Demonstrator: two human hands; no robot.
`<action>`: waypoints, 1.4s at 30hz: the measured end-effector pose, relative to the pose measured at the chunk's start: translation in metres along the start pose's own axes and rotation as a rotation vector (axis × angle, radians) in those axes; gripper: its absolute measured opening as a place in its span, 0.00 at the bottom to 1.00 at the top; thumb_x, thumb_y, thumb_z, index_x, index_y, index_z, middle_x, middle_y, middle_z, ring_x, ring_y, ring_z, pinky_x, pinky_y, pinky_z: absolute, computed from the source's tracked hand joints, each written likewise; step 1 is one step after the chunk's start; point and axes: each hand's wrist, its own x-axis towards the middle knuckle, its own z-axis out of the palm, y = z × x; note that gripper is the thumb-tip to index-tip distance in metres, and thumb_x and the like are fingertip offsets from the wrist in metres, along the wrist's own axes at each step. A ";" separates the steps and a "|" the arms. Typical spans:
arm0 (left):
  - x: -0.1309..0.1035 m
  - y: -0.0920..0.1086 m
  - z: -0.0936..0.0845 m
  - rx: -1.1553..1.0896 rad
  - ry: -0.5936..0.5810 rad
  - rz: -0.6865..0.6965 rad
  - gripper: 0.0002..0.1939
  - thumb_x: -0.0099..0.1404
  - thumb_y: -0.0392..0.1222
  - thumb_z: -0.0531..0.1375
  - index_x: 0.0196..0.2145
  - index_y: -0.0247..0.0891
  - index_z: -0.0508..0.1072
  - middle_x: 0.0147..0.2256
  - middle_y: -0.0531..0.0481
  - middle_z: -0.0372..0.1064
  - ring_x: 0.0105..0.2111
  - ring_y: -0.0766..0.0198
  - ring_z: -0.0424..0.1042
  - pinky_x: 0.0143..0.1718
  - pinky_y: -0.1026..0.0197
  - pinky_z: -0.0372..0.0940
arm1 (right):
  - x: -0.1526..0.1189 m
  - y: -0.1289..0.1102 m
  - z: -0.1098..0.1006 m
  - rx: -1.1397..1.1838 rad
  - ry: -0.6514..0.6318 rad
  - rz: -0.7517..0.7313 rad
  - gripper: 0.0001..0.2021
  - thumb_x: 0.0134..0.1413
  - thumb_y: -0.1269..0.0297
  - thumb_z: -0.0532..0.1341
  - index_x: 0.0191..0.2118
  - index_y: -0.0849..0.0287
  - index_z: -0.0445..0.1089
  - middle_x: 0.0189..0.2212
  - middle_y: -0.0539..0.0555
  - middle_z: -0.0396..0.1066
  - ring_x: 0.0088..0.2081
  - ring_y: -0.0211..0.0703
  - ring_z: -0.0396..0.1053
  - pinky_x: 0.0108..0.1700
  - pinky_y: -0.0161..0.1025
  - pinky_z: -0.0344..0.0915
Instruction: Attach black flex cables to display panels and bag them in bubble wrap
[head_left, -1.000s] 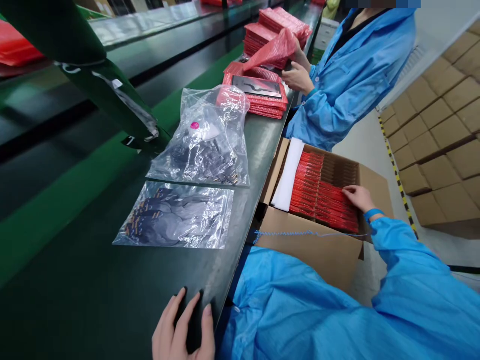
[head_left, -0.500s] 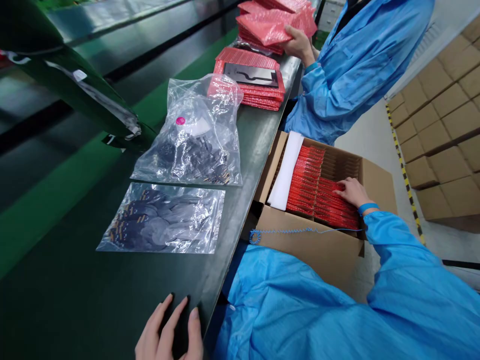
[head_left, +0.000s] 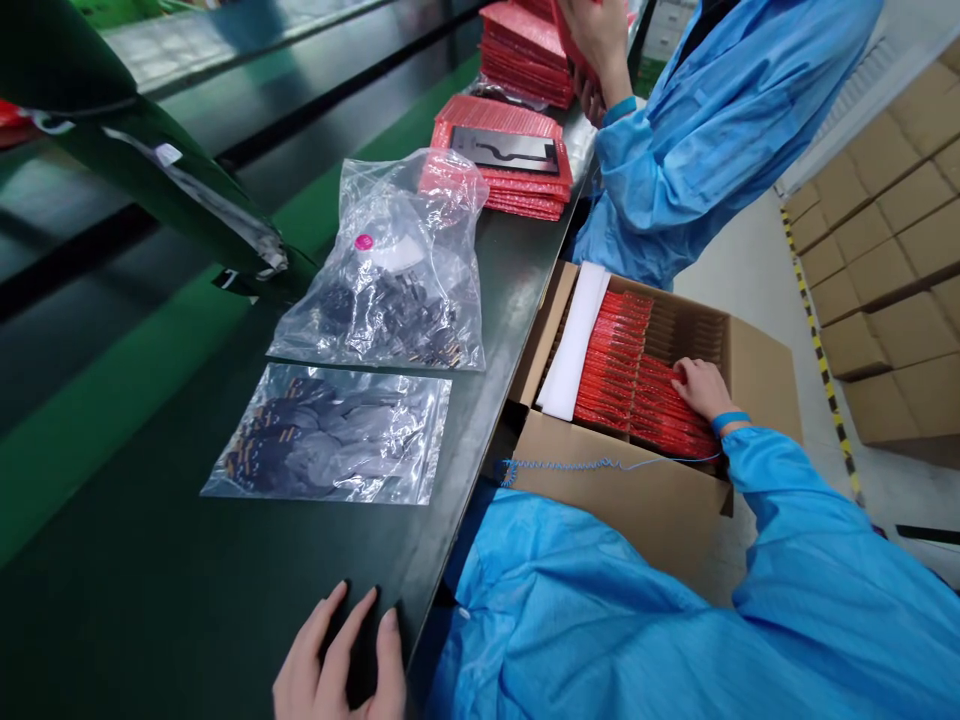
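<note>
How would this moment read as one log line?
left hand: fingers spread over bench | right hand: on red packets in open carton | bench: two clear bags

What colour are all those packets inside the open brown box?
The packets are bright red; they show best in the head view.

Counter (head_left: 135, 570): long, dark green, with a dull sheen along its edge. Post (head_left: 176, 195): green, at left, slanting in view. Floor (head_left: 759, 255): pale grey, marked with yellow-and-black striped tape (head_left: 820, 365). Cartons (head_left: 892, 245): brown, stacked beyond the tape. Cabinet (head_left: 664, 35): whitish, far end, blurred. Light: whitish reflections behind the post.
</note>
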 end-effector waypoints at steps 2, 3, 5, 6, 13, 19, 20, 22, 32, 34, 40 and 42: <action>-0.002 -0.003 0.001 0.000 0.010 -0.007 0.14 0.74 0.47 0.59 0.47 0.35 0.77 0.54 0.33 0.74 0.54 0.44 0.74 0.57 0.44 0.65 | -0.002 -0.001 0.000 0.020 0.000 -0.007 0.05 0.60 0.66 0.60 0.39 0.58 0.73 0.35 0.63 0.77 0.40 0.58 0.72 0.50 0.50 0.65; -0.003 -0.004 0.002 0.000 0.015 -0.009 0.14 0.74 0.47 0.59 0.47 0.35 0.77 0.54 0.34 0.74 0.54 0.44 0.73 0.58 0.44 0.65 | -0.004 -0.001 -0.001 0.031 0.001 -0.009 0.05 0.60 0.66 0.59 0.39 0.58 0.73 0.34 0.63 0.77 0.40 0.58 0.72 0.50 0.50 0.66; -0.005 -0.005 0.004 -0.006 0.028 -0.013 0.13 0.74 0.47 0.59 0.48 0.37 0.77 0.55 0.35 0.74 0.54 0.45 0.74 0.58 0.44 0.65 | -0.006 -0.002 -0.003 0.054 0.009 -0.012 0.06 0.61 0.66 0.58 0.38 0.57 0.73 0.33 0.63 0.77 0.40 0.58 0.72 0.50 0.51 0.66; -0.005 -0.006 0.005 -0.011 0.031 -0.018 0.13 0.73 0.48 0.60 0.48 0.38 0.77 0.55 0.37 0.74 0.55 0.46 0.74 0.59 0.44 0.65 | -0.008 -0.003 -0.004 0.066 0.015 -0.012 0.07 0.61 0.67 0.58 0.37 0.57 0.74 0.33 0.63 0.77 0.41 0.58 0.72 0.50 0.51 0.67; -0.001 0.002 0.000 0.012 0.008 -0.032 0.12 0.74 0.47 0.58 0.48 0.40 0.77 0.54 0.37 0.74 0.54 0.45 0.74 0.57 0.43 0.67 | -0.021 -0.013 -0.014 0.156 0.125 0.011 0.10 0.59 0.68 0.55 0.35 0.54 0.75 0.35 0.62 0.78 0.42 0.58 0.74 0.48 0.51 0.71; 0.002 0.004 -0.002 0.050 -0.042 -0.007 0.13 0.74 0.46 0.59 0.48 0.36 0.77 0.54 0.33 0.74 0.54 0.42 0.73 0.57 0.41 0.67 | -0.027 -0.006 -0.032 0.208 0.271 0.053 0.11 0.62 0.66 0.54 0.37 0.54 0.75 0.41 0.63 0.78 0.49 0.60 0.74 0.57 0.54 0.70; 0.002 0.004 -0.002 0.051 -0.043 -0.011 0.13 0.74 0.46 0.59 0.48 0.35 0.77 0.54 0.33 0.73 0.54 0.41 0.73 0.58 0.41 0.66 | -0.027 -0.004 -0.034 0.210 0.295 0.066 0.11 0.62 0.66 0.55 0.38 0.54 0.75 0.42 0.63 0.78 0.50 0.60 0.73 0.58 0.55 0.69; 0.003 0.006 -0.002 0.045 -0.028 -0.018 0.14 0.74 0.46 0.59 0.48 0.35 0.77 0.54 0.32 0.73 0.54 0.41 0.73 0.58 0.40 0.66 | -0.028 -0.002 -0.034 0.211 0.339 0.098 0.11 0.63 0.66 0.54 0.41 0.55 0.75 0.44 0.64 0.78 0.52 0.61 0.73 0.60 0.56 0.67; 0.003 0.004 -0.005 0.057 -0.056 -0.033 0.12 0.73 0.46 0.59 0.49 0.40 0.76 0.54 0.37 0.74 0.54 0.45 0.73 0.57 0.44 0.66 | -0.002 -0.028 -0.002 0.186 0.377 0.266 0.20 0.66 0.66 0.47 0.56 0.66 0.69 0.43 0.71 0.78 0.44 0.62 0.77 0.47 0.50 0.69; 0.002 0.003 -0.004 0.057 -0.045 -0.052 0.12 0.73 0.46 0.59 0.48 0.40 0.76 0.54 0.37 0.74 0.54 0.45 0.73 0.57 0.44 0.66 | 0.006 -0.028 -0.006 0.170 0.366 0.283 0.22 0.67 0.63 0.48 0.57 0.67 0.69 0.38 0.68 0.79 0.37 0.60 0.77 0.41 0.48 0.69; 0.005 0.005 0.000 0.056 -0.012 -0.045 0.13 0.74 0.48 0.58 0.47 0.39 0.77 0.53 0.36 0.75 0.52 0.44 0.74 0.55 0.44 0.67 | 0.013 -0.027 -0.034 0.124 0.384 0.176 0.21 0.69 0.58 0.48 0.47 0.59 0.77 0.33 0.63 0.80 0.32 0.55 0.75 0.35 0.43 0.64; 0.005 0.004 0.002 0.059 -0.013 -0.044 0.14 0.74 0.48 0.58 0.47 0.38 0.77 0.53 0.35 0.74 0.53 0.44 0.74 0.55 0.43 0.67 | 0.013 -0.025 -0.051 0.111 0.405 0.111 0.22 0.71 0.58 0.47 0.44 0.59 0.77 0.32 0.63 0.80 0.33 0.54 0.75 0.35 0.42 0.63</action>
